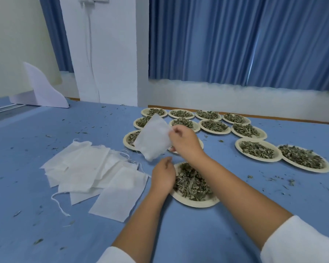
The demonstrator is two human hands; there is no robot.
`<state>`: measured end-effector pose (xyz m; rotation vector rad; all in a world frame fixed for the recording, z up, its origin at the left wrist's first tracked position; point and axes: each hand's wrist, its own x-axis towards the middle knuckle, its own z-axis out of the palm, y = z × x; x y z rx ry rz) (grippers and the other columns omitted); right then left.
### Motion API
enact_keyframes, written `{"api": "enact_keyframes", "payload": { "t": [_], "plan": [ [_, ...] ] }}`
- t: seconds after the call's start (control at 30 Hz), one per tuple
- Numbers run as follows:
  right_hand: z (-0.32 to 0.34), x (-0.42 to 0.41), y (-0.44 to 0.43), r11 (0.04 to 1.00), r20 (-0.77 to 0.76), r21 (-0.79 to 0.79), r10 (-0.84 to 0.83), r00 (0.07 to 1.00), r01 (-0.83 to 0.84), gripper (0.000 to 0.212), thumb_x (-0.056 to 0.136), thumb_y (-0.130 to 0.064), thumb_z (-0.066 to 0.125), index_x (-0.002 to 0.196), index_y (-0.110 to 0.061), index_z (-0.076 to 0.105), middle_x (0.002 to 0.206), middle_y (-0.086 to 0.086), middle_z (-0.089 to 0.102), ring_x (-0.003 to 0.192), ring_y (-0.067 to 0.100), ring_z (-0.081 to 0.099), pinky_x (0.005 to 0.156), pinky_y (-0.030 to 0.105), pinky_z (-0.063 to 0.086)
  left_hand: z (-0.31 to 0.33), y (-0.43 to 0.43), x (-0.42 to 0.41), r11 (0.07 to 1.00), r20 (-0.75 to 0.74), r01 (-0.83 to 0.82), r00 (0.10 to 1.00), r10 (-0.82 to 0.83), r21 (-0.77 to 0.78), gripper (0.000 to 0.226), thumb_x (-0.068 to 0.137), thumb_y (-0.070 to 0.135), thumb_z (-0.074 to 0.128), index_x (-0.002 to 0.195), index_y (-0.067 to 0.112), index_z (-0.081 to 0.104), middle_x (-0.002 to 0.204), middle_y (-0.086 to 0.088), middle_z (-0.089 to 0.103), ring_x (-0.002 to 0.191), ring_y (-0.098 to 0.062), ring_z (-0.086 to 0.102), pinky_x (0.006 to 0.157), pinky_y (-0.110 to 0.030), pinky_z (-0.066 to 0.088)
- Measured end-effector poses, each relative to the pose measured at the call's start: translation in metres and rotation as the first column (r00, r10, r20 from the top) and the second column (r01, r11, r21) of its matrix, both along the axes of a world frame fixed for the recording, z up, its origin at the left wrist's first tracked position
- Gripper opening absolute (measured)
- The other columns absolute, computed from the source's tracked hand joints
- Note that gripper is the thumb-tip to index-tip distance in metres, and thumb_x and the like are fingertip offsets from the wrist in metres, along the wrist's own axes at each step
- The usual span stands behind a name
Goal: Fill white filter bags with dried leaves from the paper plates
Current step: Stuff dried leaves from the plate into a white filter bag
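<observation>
Right hand (185,142) pinches the filter bag (153,141), which extends leftward from it.

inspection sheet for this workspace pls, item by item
surface: blue tabletop, strewn with crumbs
job's things: white filter bag lifted; flat pile of white filter bags; round paper plates heaped with dried leaves
clutter: loose leaf crumbs
grips: right hand pinches the lifted bag; left hand over the nearest plate's rim, grip unclear
cables: white cable down the white pillar
surroundings: blue curtains; white folded card
</observation>
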<state>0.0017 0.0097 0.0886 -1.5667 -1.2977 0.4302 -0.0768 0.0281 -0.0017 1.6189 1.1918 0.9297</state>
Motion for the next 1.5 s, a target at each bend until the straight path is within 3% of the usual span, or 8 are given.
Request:
{"api": "enact_keyframes", "payload": {
  "t": [0.33,0.47,0.6,0.83,0.97,1.1,1.2,1.5],
  "plan": [
    [-0.005,0.090,-0.069,0.993,-0.801,0.115,0.099,0.591,-0.010,0.013,0.097,-0.004,0.051,0.102,-0.005,0.063,0.086,0.009,0.075,0.072,0.018,0.072,0.058,0.026,0.057,0.013,-0.037,0.031,0.954,0.296,0.244,0.937,-0.186,-0.173,0.037,0.097,0.021,0.055,0.133,0.017,0.055,0.132,0.007,0.057,0.106,-0.002,0.057,0.075,-0.011,0.043],
    [-0.021,0.110,-0.078,0.996,-0.890,0.079,0.052,0.452,0.040,0.006,0.096,-0.001,0.052,0.097,-0.005,0.057,0.097,0.016,0.069,0.068,0.021,0.070,0.054,0.025,0.056,0.007,-0.042,0.040,0.935,0.225,0.323,0.931,-0.287,-0.144,0.035,0.097,0.019,0.055,0.132,0.023,0.054,0.112,0.023,0.055,0.086,0.015,0.053,0.073,-0.005,0.040],
    [-0.032,0.125,-0.080,0.996,-0.928,0.072,0.049,0.370,0.049,0.007,0.095,0.000,0.054,0.101,-0.002,0.057,0.090,0.015,0.072,0.066,0.020,0.072,0.053,0.024,0.056,0.006,-0.037,0.037,0.929,0.287,0.319,0.922,-0.259,-0.188,0.025,0.092,0.024,0.061,0.116,0.019,0.063,0.114,0.011,0.069,0.100,-0.005,0.065,0.090,-0.024,0.047],
    [-0.041,0.139,-0.070,0.996,-0.945,0.088,0.073,0.320,0.032,0.016,0.093,0.003,0.057,0.109,0.003,0.056,0.115,0.024,0.064,0.089,0.028,0.073,0.067,0.031,0.060,0.022,-0.010,0.033,0.948,0.529,0.200,0.848,-0.041,-0.247,0.012,0.095,0.023,0.062,0.101,0.017,0.071,0.092,0.002,0.070,0.075,-0.010,0.063,0.066,-0.023,0.052],
    [-0.047,0.142,-0.066,0.997,-0.843,0.024,-0.021,0.538,0.075,0.049,0.093,-0.011,0.064,0.138,-0.009,0.047,0.133,0.009,0.055,0.118,0.025,0.059,0.087,0.036,0.058,0.040,0.005,0.035,0.987,0.604,0.004,0.791,0.095,-0.160,0.004,0.090,0.022,0.070,0.089,0.021,0.074,0.073,0.008,0.060,0.063,-0.007,0.052,0.060,-0.018,0.050],
    [-0.048,0.136,-0.071,0.990,-0.626,-0.038,-0.129,0.769,0.135,0.030,0.094,-0.015,0.062,0.122,-0.022,0.065,0.126,-0.005,0.063,0.108,0.006,0.063,0.093,0.032,0.056,0.047,0.017,0.037,0.960,0.456,-0.260,0.870,0.186,0.103,0.005,0.087,0.027,0.073,0.081,0.026,0.072,0.071,0.016,0.066,0.060,-0.001,0.055,0.061,-0.018,0.046],
    [-0.046,0.123,-0.073,0.995,-0.501,-0.050,-0.104,0.859,0.091,0.019,0.092,-0.012,0.064,0.099,-0.025,0.074,0.109,-0.005,0.073,0.090,0.002,0.070,0.073,0.019,0.057,0.043,0.008,0.045,0.945,0.297,-0.207,0.946,0.127,0.255,0.011,0.084,0.027,0.075,0.078,0.030,0.067,0.079,0.013,0.068,0.062,0.004,0.056,0.057,-0.012,0.043],
    [-0.053,0.106,-0.073,0.977,0.076,0.140,-0.175,0.982,0.163,0.027,0.086,-0.025,0.073,0.111,-0.031,0.067,0.079,-0.002,0.063,0.069,0.007,0.056,0.066,0.014,0.045,0.020,-0.012,0.057,0.838,-0.098,0.111,0.993,-0.069,0.534,0.009,0.085,0.017,0.074,0.091,0.022,0.075,0.083,0.008,0.058,0.064,0.000,0.055,0.061,-0.009,0.040]
  ]
}}
